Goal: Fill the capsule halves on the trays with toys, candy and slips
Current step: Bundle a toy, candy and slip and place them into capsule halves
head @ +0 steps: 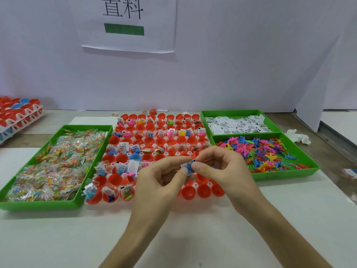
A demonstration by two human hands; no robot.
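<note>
Now pinching a blue toy [189,164] and white slip [190,172] together between fingertips of left hand [160,180] and right hand [222,169], held just above the capsule tray [195,185], near right. Easily dropped if loosened early: into a filled cup, or between the empty red halves [204,191] below. No candy visible in the pinch.

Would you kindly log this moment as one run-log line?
left hand: pinching blue toy and slip | right hand: pinching same | above: red capsule halves

There were three green plastic bins [38,206] [231,111] [286,176], two bare hands [154,182] [229,171], one white paper sign [154,35] and one crumpled white tissue [298,136].
</note>
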